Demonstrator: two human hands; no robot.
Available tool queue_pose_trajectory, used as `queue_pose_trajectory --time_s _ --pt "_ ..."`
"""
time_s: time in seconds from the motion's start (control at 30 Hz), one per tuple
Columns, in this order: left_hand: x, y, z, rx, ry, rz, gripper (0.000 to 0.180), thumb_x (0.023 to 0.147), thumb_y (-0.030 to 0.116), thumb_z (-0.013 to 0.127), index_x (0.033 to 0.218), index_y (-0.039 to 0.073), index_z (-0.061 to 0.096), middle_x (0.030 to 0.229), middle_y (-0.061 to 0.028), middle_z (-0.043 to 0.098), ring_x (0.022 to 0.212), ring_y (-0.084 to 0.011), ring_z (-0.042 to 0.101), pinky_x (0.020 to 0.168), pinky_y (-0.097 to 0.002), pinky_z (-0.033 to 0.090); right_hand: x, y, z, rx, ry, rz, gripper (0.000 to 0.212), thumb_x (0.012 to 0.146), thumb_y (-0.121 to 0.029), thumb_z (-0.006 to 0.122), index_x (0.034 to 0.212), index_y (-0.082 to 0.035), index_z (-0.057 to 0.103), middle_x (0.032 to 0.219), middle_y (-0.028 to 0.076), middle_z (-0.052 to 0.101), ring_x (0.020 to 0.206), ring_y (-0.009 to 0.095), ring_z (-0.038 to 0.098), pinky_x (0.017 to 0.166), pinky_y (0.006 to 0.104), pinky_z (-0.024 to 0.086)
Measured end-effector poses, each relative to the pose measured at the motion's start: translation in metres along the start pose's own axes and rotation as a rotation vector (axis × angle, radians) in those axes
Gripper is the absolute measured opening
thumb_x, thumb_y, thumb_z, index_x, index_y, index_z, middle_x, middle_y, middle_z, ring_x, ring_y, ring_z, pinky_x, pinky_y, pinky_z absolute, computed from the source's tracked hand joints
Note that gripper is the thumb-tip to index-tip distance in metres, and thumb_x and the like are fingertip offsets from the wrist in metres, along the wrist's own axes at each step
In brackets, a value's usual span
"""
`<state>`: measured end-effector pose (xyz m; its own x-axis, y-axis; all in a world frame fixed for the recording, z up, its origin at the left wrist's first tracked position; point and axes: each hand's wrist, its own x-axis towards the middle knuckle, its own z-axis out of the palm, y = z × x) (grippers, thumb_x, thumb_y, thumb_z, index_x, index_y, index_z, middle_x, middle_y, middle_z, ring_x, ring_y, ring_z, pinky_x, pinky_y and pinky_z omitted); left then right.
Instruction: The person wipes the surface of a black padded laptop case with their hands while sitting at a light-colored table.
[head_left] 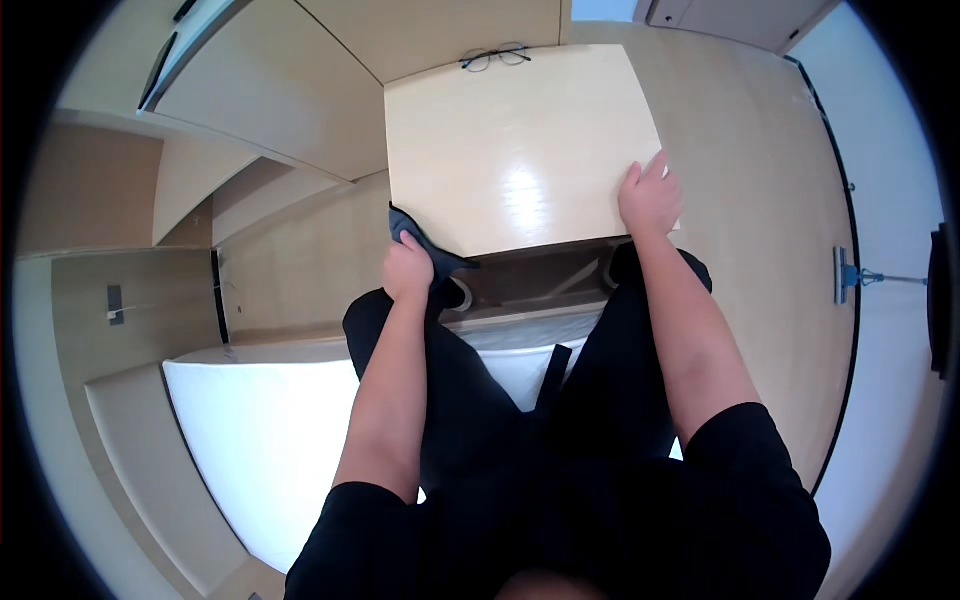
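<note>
Holds a dark-grey fabric cloth [405, 221] clasped in the left grip [408, 267] at the near-left corner of a pale, glossy, rectangular wood-look worktop [510, 150], rests the right grip [652, 197], of untellable closure, on its right edge, apparently for wiping, and seemingly calls for laying the cloth flat.

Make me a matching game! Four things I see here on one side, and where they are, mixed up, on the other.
Things:
1. eyeglasses
2. dark grey cloth
3. right hand
4. mop

Places:
A. held in the left hand
B. beside the white wall
C. at the table's far edge
D. at the table's right edge

Pairs: 1-C, 2-A, 3-D, 4-B
</note>
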<state>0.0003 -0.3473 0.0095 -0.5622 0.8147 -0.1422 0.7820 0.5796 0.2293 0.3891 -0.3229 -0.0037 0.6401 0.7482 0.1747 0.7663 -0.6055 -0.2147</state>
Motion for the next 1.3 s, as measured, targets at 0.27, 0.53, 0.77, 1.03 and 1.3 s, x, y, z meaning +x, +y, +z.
queue_pose_trajectory --time_s 0.27,0.53,0.77,1.03,1.3 --pt "0.071 0.041 0.011 -0.103 -0.075 -0.087 0.064 0.11 0.045 0.036 0.109 -0.006 0.075 0.112 -0.0334 0.073 0.109 -0.0507 0.07 0.095 -0.0599 0.055 0.002 0.0 0.0 0.015 -0.023 0.005 0.069 0.101 -0.045 0.055 0.158 -0.008 0.045 0.126 0.024 0.064 0.117 0.041 0.062 0.097 0.0552 0.048" --pt "0.202 0.15 0.017 -0.062 0.022 -0.085 0.062 0.109 0.043 0.036 0.119 -0.005 0.074 0.125 -0.03 0.071 0.121 -0.0468 0.068 0.104 -0.055 0.054 0.002 0.0 -0.015 0.037 -0.123 -0.011 0.072 0.101 -0.041 0.058 0.159 -0.004 0.041 0.129 0.027 0.061 0.121 0.044 0.058 0.101 0.0571 0.045" --pt "0.283 0.204 0.007 -0.046 0.048 -0.094 0.058 0.104 0.04 0.038 0.125 -0.001 0.074 0.13 -0.0257 0.071 0.123 -0.0431 0.068 0.106 -0.0537 0.053 -0.001 0.002 -0.008 0.027 -0.13 -0.059 0.076 0.1 -0.042 0.059 0.162 -0.003 0.036 0.135 0.029 0.057 0.12 0.045 0.057 0.1 0.0568 0.044" --pt "0.245 0.184 0.017 0.01 0.139 0.095 0.057 0.101 0.047 0.045 0.132 0.002 0.058 0.127 -0.0269 0.071 0.116 -0.0449 0.07 0.099 -0.0563 0.055 -0.001 -0.003 -0.008 0.02 -0.094 -0.05 0.078 0.099 -0.044 0.06 0.161 -0.004 0.037 0.134 0.027 0.058 0.12 0.043 0.057 0.098 0.055 0.046" --pt "0.07 0.106 0.024 0.215 0.187 0.52 0.076 0.102 0.052 0.049 0.168 0.019 0.032 0.173 -0.0251 0.024 0.161 -0.0456 0.017 0.126 -0.068 0.014 -0.006 -0.01 0.002 -0.008 -0.013 -0.051 0.074 0.098 -0.046 0.061 0.157 -0.007 0.044 0.123 0.02 0.062 0.107 0.038 0.063 0.087 0.0537 0.049"
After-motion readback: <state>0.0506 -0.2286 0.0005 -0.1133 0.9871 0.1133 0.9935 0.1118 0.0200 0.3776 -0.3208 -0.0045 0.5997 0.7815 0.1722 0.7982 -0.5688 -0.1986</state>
